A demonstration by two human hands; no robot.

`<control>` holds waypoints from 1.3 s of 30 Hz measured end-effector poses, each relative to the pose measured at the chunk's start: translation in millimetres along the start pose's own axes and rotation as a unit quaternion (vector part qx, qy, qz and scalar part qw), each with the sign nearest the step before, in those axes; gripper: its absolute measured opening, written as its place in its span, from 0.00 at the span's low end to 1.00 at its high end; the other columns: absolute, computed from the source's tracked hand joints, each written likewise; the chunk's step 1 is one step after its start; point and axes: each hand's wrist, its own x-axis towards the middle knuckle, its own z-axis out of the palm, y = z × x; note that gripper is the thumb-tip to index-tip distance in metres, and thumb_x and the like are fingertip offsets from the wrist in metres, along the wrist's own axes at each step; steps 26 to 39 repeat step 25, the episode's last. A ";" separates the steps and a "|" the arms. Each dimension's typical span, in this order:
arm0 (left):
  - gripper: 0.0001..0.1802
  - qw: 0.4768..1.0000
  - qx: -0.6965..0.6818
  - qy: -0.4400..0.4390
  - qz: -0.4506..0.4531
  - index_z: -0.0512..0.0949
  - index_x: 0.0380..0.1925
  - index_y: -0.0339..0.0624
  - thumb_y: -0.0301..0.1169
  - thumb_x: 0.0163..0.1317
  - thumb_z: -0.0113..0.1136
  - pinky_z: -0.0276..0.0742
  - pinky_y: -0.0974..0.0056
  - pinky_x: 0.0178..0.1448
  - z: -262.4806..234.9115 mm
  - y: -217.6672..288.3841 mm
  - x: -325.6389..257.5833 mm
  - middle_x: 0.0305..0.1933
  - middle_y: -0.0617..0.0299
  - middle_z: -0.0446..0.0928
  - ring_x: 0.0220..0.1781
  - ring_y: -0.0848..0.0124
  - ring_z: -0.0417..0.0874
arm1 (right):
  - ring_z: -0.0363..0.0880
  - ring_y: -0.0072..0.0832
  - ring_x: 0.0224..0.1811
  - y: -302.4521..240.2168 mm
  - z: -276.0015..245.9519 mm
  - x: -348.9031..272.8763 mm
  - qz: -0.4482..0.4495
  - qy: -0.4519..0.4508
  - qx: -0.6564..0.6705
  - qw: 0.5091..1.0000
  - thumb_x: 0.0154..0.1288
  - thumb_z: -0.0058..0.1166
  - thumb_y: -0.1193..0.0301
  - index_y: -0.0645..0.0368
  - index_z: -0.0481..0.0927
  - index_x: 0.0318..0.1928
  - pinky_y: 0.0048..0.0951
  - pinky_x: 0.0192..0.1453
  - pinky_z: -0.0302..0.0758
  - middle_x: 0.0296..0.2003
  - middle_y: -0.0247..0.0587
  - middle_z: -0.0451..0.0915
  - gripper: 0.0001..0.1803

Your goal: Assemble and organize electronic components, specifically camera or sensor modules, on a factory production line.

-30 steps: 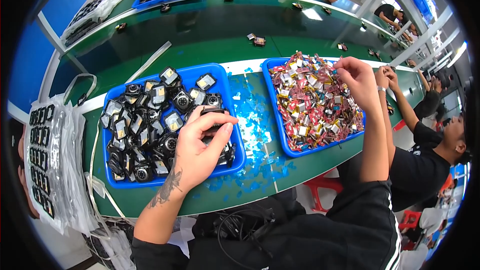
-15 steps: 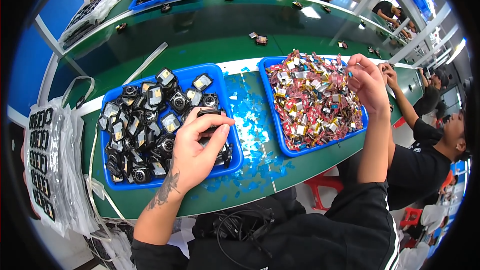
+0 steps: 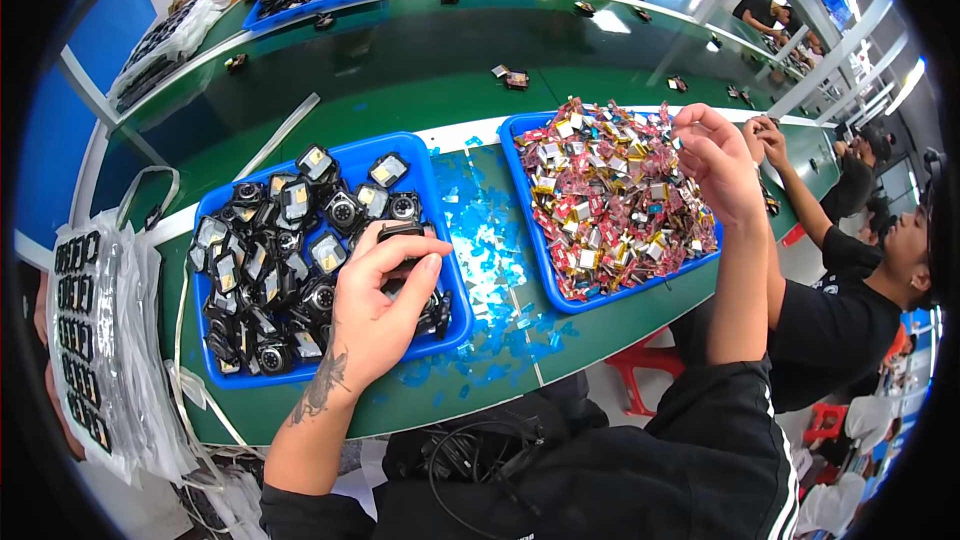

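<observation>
My left hand (image 3: 385, 290) is closed around a black smartwatch case (image 3: 402, 229), gripped between thumb and fingers over the right part of a blue tray (image 3: 458, 325). Many similar black watch cases (image 3: 295, 202) are heaped in that tray, some showing round sensor backs and others their open insides. My right hand (image 3: 722, 165) is raised at the right edge of a second blue tray (image 3: 545, 275), its fingers curled together at the tips. Whatever they pinch is too small to make out. Small silver, yellow and red battery-like pieces (image 3: 610, 200) pile up in this tray.
Blue film scraps (image 3: 490, 260) litter the green table (image 3: 330, 415) between the trays. Plastic-wrapped stacks of watch parts (image 3: 90, 330) stand at the left. Beyond, a green conveyor belt (image 3: 400, 70) carries scattered watch parts. A co-worker (image 3: 840, 310) sits close on my right; others work across.
The whole view has shifted slightly left. Both hands keep nearly the same pose, the left still gripping the watch case. A small blue bit at my right fingertips no longer shows.
</observation>
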 end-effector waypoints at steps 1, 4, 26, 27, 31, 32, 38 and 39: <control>0.09 1.000 0.001 0.002 -0.001 0.83 0.43 0.37 0.26 0.66 0.59 0.77 0.69 0.50 -0.6 -0.8 0.9 0.48 0.59 0.74 0.44 0.73 0.80 | 0.63 0.08 0.26 -6.0 9.1 -3.0 0.000 -0.002 0.001 1.000 0.65 0.56 0.76 0.59 0.75 0.46 0.14 0.28 0.58 0.29 0.23 0.73 0.09; 0.09 0.999 -0.005 0.015 0.039 0.84 0.43 0.39 0.26 0.65 0.60 0.77 0.68 0.52 0.7 -5.6 1.2 0.47 0.58 0.75 0.47 0.71 0.80 | 0.68 0.08 0.30 -14.9 41.7 -14.4 -0.034 -0.065 -0.096 0.993 0.63 0.56 0.78 0.59 0.74 0.48 0.13 0.31 0.62 0.31 0.27 0.76 0.13; 0.06 0.994 -0.006 -0.034 0.101 0.86 0.34 0.38 0.27 0.56 0.69 0.76 0.66 0.45 11.3 -1.8 -6.0 0.41 0.58 0.77 0.41 0.68 0.81 | 0.74 0.11 0.30 15.1 175.5 -46.7 -0.049 -0.170 -0.133 0.975 0.65 0.60 0.79 0.63 0.79 0.37 0.15 0.33 0.71 0.29 0.31 0.78 0.03; 0.06 0.994 -0.006 -0.034 0.101 0.86 0.34 0.38 0.27 0.56 0.69 0.76 0.66 0.45 11.3 -1.8 -6.0 0.41 0.58 0.77 0.41 0.68 0.81 | 0.74 0.11 0.30 15.1 175.5 -46.7 -0.049 -0.170 -0.133 0.975 0.65 0.60 0.79 0.63 0.79 0.37 0.15 0.33 0.71 0.29 0.31 0.78 0.03; 0.06 0.994 -0.006 -0.034 0.101 0.86 0.34 0.38 0.27 0.56 0.69 0.76 0.66 0.45 11.3 -1.8 -6.0 0.41 0.58 0.77 0.41 0.68 0.81 | 0.74 0.11 0.30 15.1 175.5 -46.7 -0.049 -0.170 -0.133 0.975 0.65 0.60 0.79 0.63 0.79 0.37 0.15 0.33 0.71 0.29 0.31 0.78 0.03; 0.06 0.994 -0.006 -0.034 0.101 0.86 0.34 0.38 0.27 0.56 0.69 0.76 0.66 0.45 11.3 -1.8 -6.0 0.41 0.58 0.77 0.41 0.68 0.81 | 0.74 0.11 0.30 15.1 175.5 -46.7 -0.049 -0.170 -0.133 0.975 0.65 0.60 0.79 0.63 0.79 0.37 0.15 0.33 0.71 0.29 0.31 0.78 0.03; 0.06 0.994 -0.006 -0.034 0.101 0.86 0.34 0.38 0.27 0.56 0.69 0.76 0.66 0.45 11.3 -1.8 -6.0 0.41 0.58 0.77 0.41 0.68 0.81 | 0.74 0.11 0.30 15.1 175.5 -46.7 -0.049 -0.170 -0.133 0.975 0.65 0.60 0.79 0.63 0.79 0.37 0.15 0.33 0.71 0.29 0.31 0.78 0.03; 0.06 0.994 -0.006 -0.034 0.101 0.86 0.34 0.38 0.27 0.56 0.69 0.76 0.66 0.45 11.3 -1.8 -6.0 0.41 0.58 0.77 0.41 0.68 0.81 | 0.74 0.11 0.30 15.1 175.5 -46.7 -0.049 -0.170 -0.133 0.975 0.65 0.60 0.79 0.63 0.79 0.37 0.15 0.33 0.71 0.29 0.31 0.78 0.03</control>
